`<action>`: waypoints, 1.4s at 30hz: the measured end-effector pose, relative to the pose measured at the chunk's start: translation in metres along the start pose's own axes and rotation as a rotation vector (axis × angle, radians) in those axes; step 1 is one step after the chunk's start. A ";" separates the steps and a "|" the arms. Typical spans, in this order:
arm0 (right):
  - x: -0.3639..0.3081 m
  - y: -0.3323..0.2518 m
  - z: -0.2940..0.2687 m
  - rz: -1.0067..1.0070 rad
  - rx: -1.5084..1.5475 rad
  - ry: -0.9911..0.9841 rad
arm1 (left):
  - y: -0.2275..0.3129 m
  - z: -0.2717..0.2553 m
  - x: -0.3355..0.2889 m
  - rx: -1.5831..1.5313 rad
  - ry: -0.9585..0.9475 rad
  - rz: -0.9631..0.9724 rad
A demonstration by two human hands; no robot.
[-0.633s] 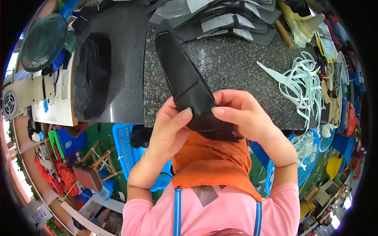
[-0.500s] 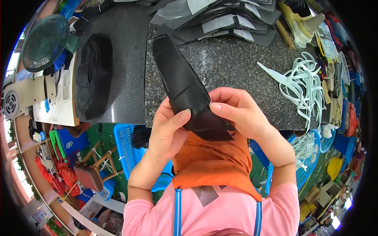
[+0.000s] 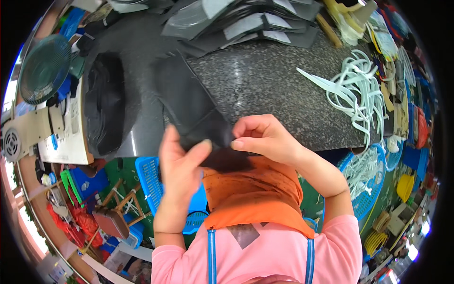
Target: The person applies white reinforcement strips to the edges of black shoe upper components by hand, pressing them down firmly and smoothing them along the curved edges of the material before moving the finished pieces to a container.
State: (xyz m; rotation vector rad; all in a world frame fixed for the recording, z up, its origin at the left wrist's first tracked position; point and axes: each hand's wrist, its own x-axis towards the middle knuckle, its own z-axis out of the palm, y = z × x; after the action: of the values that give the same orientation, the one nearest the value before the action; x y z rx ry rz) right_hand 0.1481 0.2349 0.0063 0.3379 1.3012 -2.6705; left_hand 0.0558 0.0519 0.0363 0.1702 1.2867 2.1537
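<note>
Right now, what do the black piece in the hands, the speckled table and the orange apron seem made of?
Black piece: perhaps leather or synthetic; smooth, soft sheen, though blurred.
Speckled table: probably polished stone; grainy, reflecting light.
Orange apron: likely matt cloth; soft folds.

In front of me I have a dark bench (image 3: 279, 94), speckled on the right and smoother on the left, carrying a pile of black pieces (image 3: 106, 104) at my left, stacked grey sheets (image 3: 250, 27) at the far side, a stick (image 3: 328, 31) just beside them and tangled pale strips (image 3: 357, 78) at my right.
</note>
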 end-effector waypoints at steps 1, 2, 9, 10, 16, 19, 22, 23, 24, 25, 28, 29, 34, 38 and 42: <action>-0.002 -0.004 0.000 -0.016 -0.260 0.012 | 0.012 -0.005 0.004 0.117 -0.019 0.058; -0.003 -0.007 0.001 -0.028 -0.520 0.005 | 0.031 -0.011 0.007 0.240 -0.025 0.131; -0.014 -0.035 -0.035 -0.180 -0.396 0.343 | 0.031 0.006 0.025 1.652 -0.604 0.964; -0.014 -0.040 -0.046 -0.100 -0.357 0.286 | 0.015 0.002 0.026 1.649 -0.667 1.054; -0.009 -0.025 -0.026 -0.224 -1.225 0.224 | -0.036 -0.025 0.017 1.767 -0.581 1.070; 0.006 -0.005 -0.017 -0.392 -1.409 0.271 | -0.038 -0.022 0.022 1.738 -0.597 1.070; 0.019 0.002 -0.012 -0.408 -1.605 0.308 | -0.037 -0.025 0.025 1.692 -0.623 1.060; 0.021 0.004 -0.012 -0.450 -1.605 0.293 | -0.037 -0.025 0.025 1.663 -0.634 1.050; 0.023 0.005 -0.012 -0.491 -1.606 0.278 | -0.036 -0.026 0.025 1.661 -0.633 1.048; 0.023 0.004 -0.012 -0.489 -1.608 0.279 | -0.036 -0.026 0.024 1.652 -0.621 1.019; 0.020 0.005 -0.015 -0.477 -1.616 0.282 | -0.027 -0.023 0.022 1.640 -0.652 0.966; 0.021 0.007 -0.019 -0.539 -1.683 0.325 | -0.020 -0.019 0.023 1.652 -0.684 0.946; -0.010 -0.030 -0.061 -0.527 -1.743 0.563 | 0.060 -0.024 0.010 1.706 -0.377 0.611; -0.034 -0.055 -0.088 -0.582 -2.021 0.890 | 0.119 -0.106 0.089 1.304 0.158 0.532; -0.031 -0.038 -0.109 -0.645 -2.096 0.849 | 0.067 -0.035 0.152 1.569 0.073 0.820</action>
State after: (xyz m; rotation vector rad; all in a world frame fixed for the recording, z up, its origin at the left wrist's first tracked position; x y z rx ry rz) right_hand 0.1838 0.3456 -0.0220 0.6321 3.5858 0.1238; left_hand -0.1093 0.0890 0.0445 1.4030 2.9867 1.0287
